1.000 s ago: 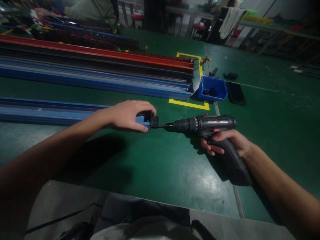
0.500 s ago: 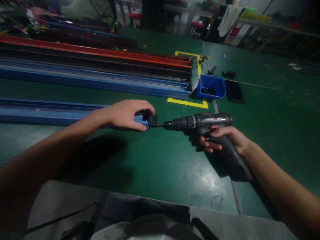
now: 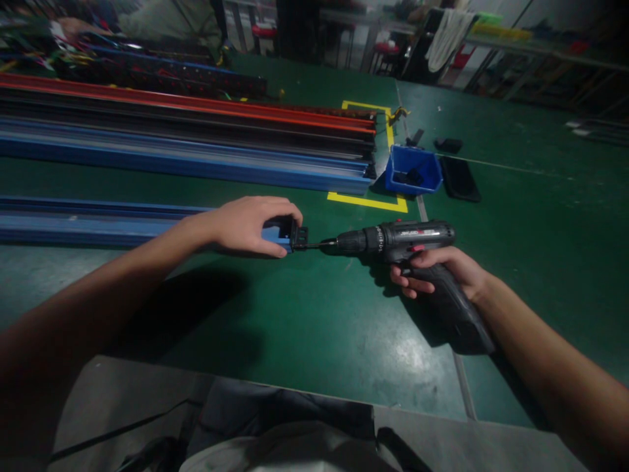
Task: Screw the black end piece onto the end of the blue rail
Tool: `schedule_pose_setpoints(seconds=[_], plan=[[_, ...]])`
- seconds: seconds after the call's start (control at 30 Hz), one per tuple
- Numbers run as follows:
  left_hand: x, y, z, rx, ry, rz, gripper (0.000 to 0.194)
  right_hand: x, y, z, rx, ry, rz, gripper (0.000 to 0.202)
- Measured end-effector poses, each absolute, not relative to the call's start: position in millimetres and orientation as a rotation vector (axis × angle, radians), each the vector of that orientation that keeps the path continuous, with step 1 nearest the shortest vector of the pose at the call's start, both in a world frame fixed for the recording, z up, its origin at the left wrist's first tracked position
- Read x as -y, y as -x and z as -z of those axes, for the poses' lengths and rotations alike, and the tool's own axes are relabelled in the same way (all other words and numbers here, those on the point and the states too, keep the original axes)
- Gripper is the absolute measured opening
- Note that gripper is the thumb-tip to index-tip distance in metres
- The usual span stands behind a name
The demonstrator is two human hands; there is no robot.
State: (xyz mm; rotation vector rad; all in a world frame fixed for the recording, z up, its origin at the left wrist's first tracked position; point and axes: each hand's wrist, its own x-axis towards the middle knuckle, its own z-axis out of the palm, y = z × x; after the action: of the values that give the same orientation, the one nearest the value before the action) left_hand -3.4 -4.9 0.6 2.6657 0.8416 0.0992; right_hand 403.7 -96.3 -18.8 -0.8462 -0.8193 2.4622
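My left hand (image 3: 250,226) grips the right end of a long blue profile (image 3: 113,226), thumb on the near side and fingers over the far side. A black end piece (image 3: 299,237) sits at that end. My right hand (image 3: 442,269) is wrapped round the handle of a black cordless drill (image 3: 413,239), with a finger by the red trigger. The drill lies level and points left, its long bit (image 3: 314,246) reaching the black end piece. Where exactly the tip meets it is too small to tell.
Behind lie more blue profiles (image 3: 196,157) and a red one (image 3: 196,101). A blue bin (image 3: 415,183) with black parts stands beside a dark flat object (image 3: 460,179). Yellow tape (image 3: 368,201) marks the green table (image 3: 319,328). Another person's hand (image 3: 78,27) shows at the top left.
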Motion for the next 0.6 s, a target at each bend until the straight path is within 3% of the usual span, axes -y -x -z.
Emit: schedule_pose_setpoints(seconds=[0.6], plan=[[5.9, 2.7, -1.8, -0.846, -2.650, -0.084, 0.058, 95.3, -404.4, 19.0, 0.792, 0.869, -2.470, 0.023]])
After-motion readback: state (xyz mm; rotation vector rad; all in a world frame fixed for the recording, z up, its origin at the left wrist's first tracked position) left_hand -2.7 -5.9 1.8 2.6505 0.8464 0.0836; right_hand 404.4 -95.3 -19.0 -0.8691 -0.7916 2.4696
